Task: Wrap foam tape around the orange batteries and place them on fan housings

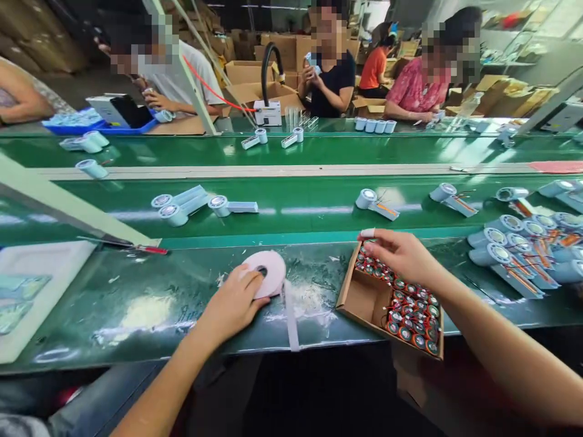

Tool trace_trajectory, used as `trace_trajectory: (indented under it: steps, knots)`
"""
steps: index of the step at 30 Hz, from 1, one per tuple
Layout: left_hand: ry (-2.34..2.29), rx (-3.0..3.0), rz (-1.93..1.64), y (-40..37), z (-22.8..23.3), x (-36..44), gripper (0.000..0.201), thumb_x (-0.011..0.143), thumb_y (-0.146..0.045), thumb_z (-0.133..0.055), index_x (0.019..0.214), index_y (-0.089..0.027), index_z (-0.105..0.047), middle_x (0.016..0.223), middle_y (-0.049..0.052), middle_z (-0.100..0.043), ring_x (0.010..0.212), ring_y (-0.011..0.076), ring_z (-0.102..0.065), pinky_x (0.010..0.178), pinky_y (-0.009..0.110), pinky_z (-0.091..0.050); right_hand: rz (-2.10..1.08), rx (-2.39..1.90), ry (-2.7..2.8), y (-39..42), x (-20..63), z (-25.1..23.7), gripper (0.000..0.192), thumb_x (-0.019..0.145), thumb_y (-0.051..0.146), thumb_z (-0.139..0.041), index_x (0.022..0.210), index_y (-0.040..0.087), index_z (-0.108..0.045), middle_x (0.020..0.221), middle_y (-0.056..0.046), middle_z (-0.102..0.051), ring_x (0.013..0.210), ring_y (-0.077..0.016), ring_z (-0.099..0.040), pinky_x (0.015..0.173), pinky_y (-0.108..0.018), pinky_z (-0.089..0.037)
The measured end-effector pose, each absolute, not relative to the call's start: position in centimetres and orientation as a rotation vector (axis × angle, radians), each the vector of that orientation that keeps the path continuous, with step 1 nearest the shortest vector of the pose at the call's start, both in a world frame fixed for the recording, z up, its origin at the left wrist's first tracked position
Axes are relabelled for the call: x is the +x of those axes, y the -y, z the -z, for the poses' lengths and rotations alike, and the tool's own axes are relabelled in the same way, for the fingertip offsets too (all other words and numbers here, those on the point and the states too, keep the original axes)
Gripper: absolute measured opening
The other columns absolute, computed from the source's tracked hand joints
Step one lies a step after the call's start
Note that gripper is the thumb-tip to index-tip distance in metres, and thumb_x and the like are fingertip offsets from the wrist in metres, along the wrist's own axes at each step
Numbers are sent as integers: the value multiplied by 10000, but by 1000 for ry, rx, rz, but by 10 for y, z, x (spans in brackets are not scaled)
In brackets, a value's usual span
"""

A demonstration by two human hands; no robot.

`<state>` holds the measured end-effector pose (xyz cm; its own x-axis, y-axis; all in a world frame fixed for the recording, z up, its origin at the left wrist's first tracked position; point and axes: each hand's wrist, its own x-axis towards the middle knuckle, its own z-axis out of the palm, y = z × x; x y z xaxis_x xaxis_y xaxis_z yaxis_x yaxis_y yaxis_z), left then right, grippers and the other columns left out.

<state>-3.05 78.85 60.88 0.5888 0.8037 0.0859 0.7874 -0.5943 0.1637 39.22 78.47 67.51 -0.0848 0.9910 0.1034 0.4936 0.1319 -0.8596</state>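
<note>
My left hand point(234, 301) rests on a white roll of tape point(269, 270) lying flat on the green bench, fingers on its top. A loose strip of tape point(291, 318) hangs from the roll over the bench's front edge. My right hand point(401, 254) reaches into the far end of a cardboard box point(362, 297) filled with several round batteries point(416, 309) with red and teal ends. Its fingers curl down among the batteries; whether one is pinched is hidden. A white band wraps one fingertip.
A pile of light-blue handheld fan parts point(523, 249) lies right of the box. More fan parts point(182, 203) ride the green conveyor belt. A white foam tray point(31, 285) sits at left, red-handled tweezers point(136, 247) beside it. Several people work across the belt.
</note>
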Motion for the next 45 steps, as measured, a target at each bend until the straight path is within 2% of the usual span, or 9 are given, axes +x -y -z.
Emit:
trace_trajectory:
  steps: [4, 7, 9, 14, 21, 27, 35, 40, 45]
  knots:
    - [-1160, 2862, -757, -773, -631, 18, 382, 938, -269, -662, 1310, -192, -619, 1316, 116, -673, 1474, 363, -409, 1265, 629, -315, -1436, -1253, 1497, -722, 311, -667, 543, 842, 448, -803, 1348, 285, -693, 844, -33, -770, 685, -199, -710, 586, -275, -552]
    - [-1202, 2726, -968, -770, -633, 22, 354, 927, -149, -611, 1268, -246, -614, 1244, 60, -698, 1445, 328, -461, 1268, 652, -299, -1672, -1190, 1686, -678, 268, -651, 169, 948, 407, -681, 956, 288, -800, 741, -9, -746, 624, -166, -710, 556, -238, -526]
    - [-1446, 2387, -972, -779, -629, 14, 364, 922, -248, -648, 1282, -272, -601, 1301, 52, -670, 1390, 324, -522, 1179, 580, -462, -1692, -1171, 1867, -661, 257, -644, 198, 943, 359, -680, 786, 295, -783, 647, 9, -709, 543, -142, -672, 509, -218, -476]
    - [-1668, 1830, -925, -792, -614, 6, 541, 889, -460, -696, 1392, -329, -546, 1441, 57, -574, 1361, 327, -548, 969, 430, -619, -1043, -1287, 2219, -680, 307, -661, 231, 931, 454, -732, 1111, 314, -767, 844, -9, -763, 682, -149, -688, 594, -232, -464]
    - [-1387, 1994, -984, -774, -603, 34, 467, 909, -394, -705, 1353, -291, -603, 1481, 69, -555, 1508, 345, -371, 986, 451, -614, 106, -1687, 2447, -757, 379, -664, 229, 1006, 396, -642, 937, 187, -702, 919, -80, -713, 911, -247, -643, 764, -329, -459]
    - [-1358, 2103, -976, -761, -590, 31, 415, 934, -344, -688, 1336, -285, -602, 1414, 61, -614, 1493, 320, -400, 1081, 491, -560, -48, -1618, 2560, -739, 365, -646, 364, 1082, 405, -486, 865, 197, -692, 930, -70, -704, 930, -229, -630, 871, -347, -451]
    - [-1326, 2222, -940, -758, -590, 38, 394, 952, -324, -660, 1336, -270, -591, 1405, 65, -624, 1466, 312, -439, 1171, 541, -480, 46, -2278, 2344, -746, 344, -649, 280, 1021, 408, -596, 1227, 221, -625, 879, -49, -753, 739, -257, -703, 554, -300, -345]
    - [-1272, 2286, -956, -755, -588, 42, 406, 936, -259, -658, 1334, -248, -576, 1385, 73, -630, 1452, 315, -450, 1180, 556, -470, 140, -1880, 2404, -746, 350, -641, 101, 1004, 249, -608, 990, 209, -700, 1016, -91, -726, 979, -261, -660, 769, -333, -481]
    - [-1187, 2521, -959, -749, -588, 45, 508, 841, -13, -546, 1315, -189, -598, 1350, 102, -651, 1461, 331, -424, 1168, 589, -476, -451, -1433, 1888, -737, 372, -650, 143, 955, 256, -687, 1095, 230, -708, 1093, -63, -728, 1004, -222, -670, 945, -387, -535]
